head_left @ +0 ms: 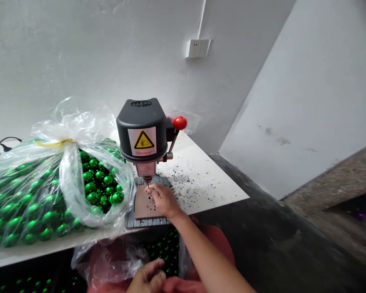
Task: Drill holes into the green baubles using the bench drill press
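Note:
A black drill press with a yellow warning label stands on the white table. Under its chuck lies a brown board on a grey slotted base. My right hand is at the drill bit, thumb and fingers pinched together; what they hold, if anything, is too small to tell. Low in the view, my left hand hovers near my lap with its fingers partly curled and apart, nothing visible in it. Beside it an open plastic bag holds small green balls.
A large clear bag of shiny green balls, torn open on one side, fills the table's left. The press's red-knobbed lever sticks out to the right. Dark shavings litter the white table. A socket is on the wall.

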`<state>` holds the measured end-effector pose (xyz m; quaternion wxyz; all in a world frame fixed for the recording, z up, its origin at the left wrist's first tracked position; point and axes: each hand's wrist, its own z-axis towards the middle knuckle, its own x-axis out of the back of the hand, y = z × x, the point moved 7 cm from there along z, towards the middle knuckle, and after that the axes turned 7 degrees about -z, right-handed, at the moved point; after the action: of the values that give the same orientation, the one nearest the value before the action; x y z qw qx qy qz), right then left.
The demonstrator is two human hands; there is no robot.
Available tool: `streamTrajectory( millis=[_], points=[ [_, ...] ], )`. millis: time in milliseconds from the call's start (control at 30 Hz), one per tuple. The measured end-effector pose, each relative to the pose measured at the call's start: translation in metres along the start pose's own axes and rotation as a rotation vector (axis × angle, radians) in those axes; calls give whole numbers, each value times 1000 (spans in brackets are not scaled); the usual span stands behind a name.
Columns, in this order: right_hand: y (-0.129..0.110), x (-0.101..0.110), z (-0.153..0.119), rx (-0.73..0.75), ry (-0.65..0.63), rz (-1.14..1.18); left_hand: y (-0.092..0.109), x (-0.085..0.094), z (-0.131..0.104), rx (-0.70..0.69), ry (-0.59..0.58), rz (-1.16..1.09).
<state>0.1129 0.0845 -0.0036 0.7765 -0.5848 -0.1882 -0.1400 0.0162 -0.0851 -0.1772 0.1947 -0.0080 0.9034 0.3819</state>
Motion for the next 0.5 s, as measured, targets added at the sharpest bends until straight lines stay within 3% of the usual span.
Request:
streamTrajectory(
  millis=[233, 367, 500],
  points=[
    [13, -23, -5, -395, -322, 673, 21, -2, -15, -40, 1, 194],
    [13, -39, -15, -552, -387, 975, 29, -9, -18, -49, 6, 198],
    [19, -52, -19, -633, -396, 1130, 30, -14, -21, -23, 36, 59]
  ],
)
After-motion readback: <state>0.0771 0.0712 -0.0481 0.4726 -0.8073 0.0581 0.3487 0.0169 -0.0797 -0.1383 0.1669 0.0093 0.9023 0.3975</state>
